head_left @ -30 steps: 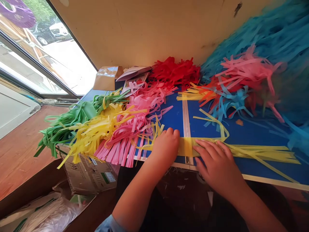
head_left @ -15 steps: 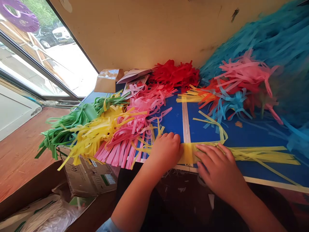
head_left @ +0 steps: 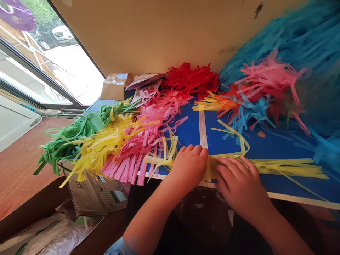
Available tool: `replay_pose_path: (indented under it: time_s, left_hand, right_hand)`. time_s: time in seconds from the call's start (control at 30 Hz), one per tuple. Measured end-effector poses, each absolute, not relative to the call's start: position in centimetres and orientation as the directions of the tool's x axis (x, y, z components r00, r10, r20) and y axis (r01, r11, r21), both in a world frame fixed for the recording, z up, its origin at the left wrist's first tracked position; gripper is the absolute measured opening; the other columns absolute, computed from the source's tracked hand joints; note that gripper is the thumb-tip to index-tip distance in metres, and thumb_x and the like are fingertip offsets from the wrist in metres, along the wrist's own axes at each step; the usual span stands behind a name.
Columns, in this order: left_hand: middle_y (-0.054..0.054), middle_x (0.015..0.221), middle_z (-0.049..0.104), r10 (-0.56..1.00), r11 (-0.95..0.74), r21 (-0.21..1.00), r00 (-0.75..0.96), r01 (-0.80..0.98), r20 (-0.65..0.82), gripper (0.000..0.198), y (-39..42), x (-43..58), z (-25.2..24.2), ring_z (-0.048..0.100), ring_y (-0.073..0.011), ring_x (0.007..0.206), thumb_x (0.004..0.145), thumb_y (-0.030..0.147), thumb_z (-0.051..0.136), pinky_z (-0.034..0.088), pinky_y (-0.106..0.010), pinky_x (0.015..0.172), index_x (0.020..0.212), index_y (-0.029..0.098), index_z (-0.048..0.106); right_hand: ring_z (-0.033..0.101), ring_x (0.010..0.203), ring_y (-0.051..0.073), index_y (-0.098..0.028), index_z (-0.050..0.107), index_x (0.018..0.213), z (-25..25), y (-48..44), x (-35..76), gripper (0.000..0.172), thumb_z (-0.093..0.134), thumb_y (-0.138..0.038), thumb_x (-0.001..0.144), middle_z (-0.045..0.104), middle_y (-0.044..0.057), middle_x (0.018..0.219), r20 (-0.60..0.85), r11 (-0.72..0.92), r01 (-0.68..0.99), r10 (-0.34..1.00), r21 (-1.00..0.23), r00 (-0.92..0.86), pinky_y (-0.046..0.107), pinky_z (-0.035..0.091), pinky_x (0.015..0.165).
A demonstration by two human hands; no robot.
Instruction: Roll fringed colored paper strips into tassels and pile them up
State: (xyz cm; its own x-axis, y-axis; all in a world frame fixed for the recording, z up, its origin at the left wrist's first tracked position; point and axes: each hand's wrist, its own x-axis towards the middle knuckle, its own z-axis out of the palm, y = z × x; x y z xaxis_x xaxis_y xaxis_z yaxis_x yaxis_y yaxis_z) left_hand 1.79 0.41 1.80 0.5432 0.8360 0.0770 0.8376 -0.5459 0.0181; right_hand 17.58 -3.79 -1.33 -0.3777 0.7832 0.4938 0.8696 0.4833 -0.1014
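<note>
A yellow fringed paper piece (head_left: 212, 166) lies along the front edge of the blue table, its cut strips (head_left: 289, 166) trailing to the right. My left hand (head_left: 190, 164) is closed on its left part with curled fingers, and loose yellow strips (head_left: 164, 154) stick out to the left of the wrist. Flat across the paper's right part rests my right hand (head_left: 240, 180), fingers stretched and slightly apart, thumb near the table edge. A narrow band of paper shows between both hands. What lies under the left fingers is hidden.
Green (head_left: 79, 131), yellow (head_left: 106, 145), pink (head_left: 159, 120) and red fringe bundles (head_left: 192, 79) lie left and behind. Pink fringe (head_left: 268, 74) and a large blue heap (head_left: 305, 39) stand right. A cardboard box (head_left: 98, 193) is below the table's left end.
My left hand has slid right along the yellow paper, closer to my right hand, narrowing the band between them. Yellow strips at its left have bunched upward. The right hand has barely moved.
</note>
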Motion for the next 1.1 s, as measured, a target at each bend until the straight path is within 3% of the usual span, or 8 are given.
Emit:
replay_pose_path:
  time_s: [0.3, 0.87, 1.0, 1.1]
  left_hand:
    - [-0.005, 0.085, 0.055, 0.822, -0.561, -0.036, 0.562, 0.827, 0.091, 0.015, 0.3, 1.7, 2.1, 0.050, -0.0212, 0.079, 0.090, 0.019, 0.040, 0.038, -0.033, 0.066, 0.085, 0.017, 0.054]
    - [-0.007, 0.086, 0.055, 0.854, -0.510, -0.001, 0.507, 0.860, 0.115, 0.011, 0.3, 1.6, 1.6, 0.052, -0.0225, 0.080, 0.087, 0.021, 0.047, 0.043, -0.034, 0.066, 0.084, 0.015, 0.056]
    - [-0.008, 0.096, 0.059, 0.832, -0.535, -0.056, 0.537, 0.843, 0.137, 0.013, -0.2, 1.9, 2.3, 0.054, -0.0219, 0.082, 0.087, 0.017, 0.044, 0.044, -0.034, 0.069, 0.092, 0.016, 0.057]
    - [-0.009, 0.115, 0.058, 0.767, -0.617, -0.046, 0.614, 0.785, 0.186, 0.023, -1.4, 2.5, 2.3, 0.055, -0.0216, 0.096, 0.089, 0.018, 0.041, 0.043, -0.034, 0.083, 0.106, 0.015, 0.056]
  right_hand:
    - [0.056, 0.098, 0.024, -0.015, 0.064, 0.094, -1.3, -3.8, 17.0, 0.025, 0.041, -0.020, 0.084, 0.065, 0.009, 0.105, 0.478, 0.403, 0.911, 0.820, -0.089, -0.316, 0.043, 0.033, 0.094]
    - [0.055, 0.098, 0.026, -0.014, 0.063, 0.095, -1.4, -3.9, 16.7, 0.028, 0.042, -0.029, 0.086, 0.064, 0.011, 0.105, 0.477, 0.360, 0.932, 0.827, -0.042, -0.298, 0.041, 0.036, 0.082]
    - [0.055, 0.097, 0.025, -0.015, 0.062, 0.096, -1.6, -3.7, 16.7, 0.026, 0.044, -0.030, 0.085, 0.063, 0.011, 0.106, 0.486, 0.359, 0.933, 0.819, -0.019, -0.305, 0.039, 0.035, 0.082]
    - [0.056, 0.094, 0.024, -0.016, 0.062, 0.097, -1.8, -3.7, 16.8, 0.024, 0.047, -0.029, 0.082, 0.065, 0.009, 0.104, 0.495, 0.350, 0.937, 0.813, 0.005, -0.306, 0.038, 0.035, 0.081]
